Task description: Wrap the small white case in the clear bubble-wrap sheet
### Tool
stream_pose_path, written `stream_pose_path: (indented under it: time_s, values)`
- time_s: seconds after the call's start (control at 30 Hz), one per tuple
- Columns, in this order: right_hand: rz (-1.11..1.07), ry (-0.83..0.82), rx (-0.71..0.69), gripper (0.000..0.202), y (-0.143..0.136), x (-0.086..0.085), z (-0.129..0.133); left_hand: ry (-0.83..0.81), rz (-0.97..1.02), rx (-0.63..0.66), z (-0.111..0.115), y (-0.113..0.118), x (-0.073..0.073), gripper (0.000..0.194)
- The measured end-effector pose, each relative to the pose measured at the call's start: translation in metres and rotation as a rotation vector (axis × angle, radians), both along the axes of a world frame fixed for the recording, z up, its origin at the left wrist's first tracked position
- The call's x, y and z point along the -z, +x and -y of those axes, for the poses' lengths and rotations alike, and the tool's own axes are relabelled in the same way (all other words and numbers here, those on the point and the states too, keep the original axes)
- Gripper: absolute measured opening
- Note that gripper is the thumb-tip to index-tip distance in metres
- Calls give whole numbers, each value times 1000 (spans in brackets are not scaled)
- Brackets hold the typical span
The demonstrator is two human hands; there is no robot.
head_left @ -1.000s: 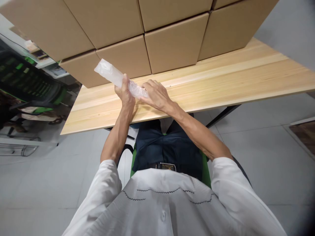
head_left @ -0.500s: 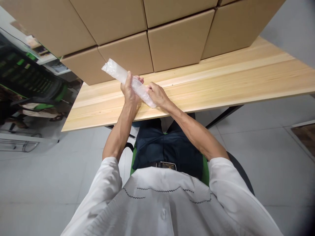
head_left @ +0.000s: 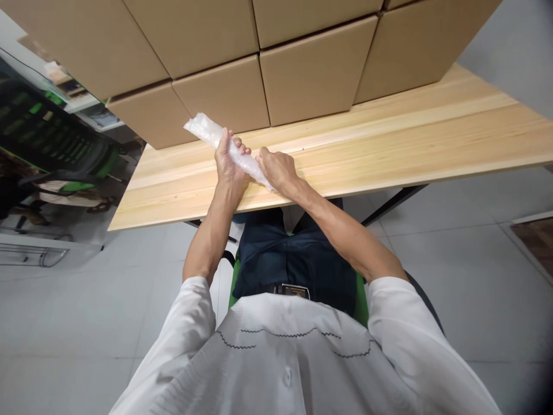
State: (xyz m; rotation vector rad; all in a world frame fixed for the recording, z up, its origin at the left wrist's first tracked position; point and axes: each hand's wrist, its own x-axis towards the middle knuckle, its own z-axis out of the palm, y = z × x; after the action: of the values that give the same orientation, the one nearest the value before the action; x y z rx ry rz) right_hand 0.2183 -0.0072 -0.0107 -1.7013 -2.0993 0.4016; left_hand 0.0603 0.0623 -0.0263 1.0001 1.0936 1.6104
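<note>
A long roll of whitish, translucent plastic wrap, possibly bubble wrap [head_left: 206, 129], slants above the near part of the wooden table [head_left: 406, 138]. My left hand [head_left: 228, 155] is wrapped round its middle, thumb on top and fingertips curled over the far side. Against its lower right end, my right hand [head_left: 279, 170] is closed, fingers bent in at the edge of the plastic. What exactly the right fingertips pinch is partly hidden. Whether anything is inside the roll cannot be seen.
Stacked cardboard boxes [head_left: 317, 72] line the back of the table. To the left stand an office chair [head_left: 52, 127] and a white shelf [head_left: 93, 112] with small items. A person's foot [head_left: 101, 204] shows beside that chair. Grey tiled floor [head_left: 108, 305] lies below.
The roll's upper end has dropped slightly toward me and to the right. My left fingers have curled tighter round it, and my right hand has turned a little over its lower end.
</note>
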Motion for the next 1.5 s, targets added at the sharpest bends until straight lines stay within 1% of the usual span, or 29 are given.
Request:
stream_pose_path:
  time_s: [0.07,0.13,0.2,0.3,0.37,0.47,0.53,0.6,0.7,0.8,1.0,1.2,1.3,1.4,1.5]
  values:
    - [38,19,6,45,0,1,1,-3,-21,19,3,2,-2,82]
    - [66,32,12,46,3,4,0,-5,15,37,5,5,-4,81]
    - [86,31,33,44,10,7,-1,-5,123,22,7,8,-6,80]
    - [38,72,99,38,29,15,0,0,331,-64,8,9,-11,78]
    - [-84,184,131,37,42,23,0,1,414,-141,8,6,-18,78]
    - [-353,350,118,39,52,38,0,9,473,-239,6,-4,-32,79]
    - [-511,388,73,41,48,48,-1,15,500,-271,2,-11,-40,81]
    - [-618,400,12,37,39,56,-1,23,529,-284,-3,-16,-44,82]
    - [-710,413,-55,30,25,65,-1,47,564,-294,-9,-20,-42,81]
    - [-763,421,-72,31,20,70,-1,50,547,-283,-11,-21,-38,80]
    - [-662,461,-122,36,25,73,2,-2,544,-274,-6,-12,-35,82]
    - [-579,440,-99,42,26,71,7,-6,552,-272,-10,-10,-27,83]
    - [-564,420,-120,35,27,69,6,-5,545,-260,-10,-11,-23,84]
    - [-568,383,-50,31,28,67,6,-5,500,-225,-6,-8,-25,83]
    - [-569,351,13,36,27,64,8,-19,500,-219,1,-3,-29,82]
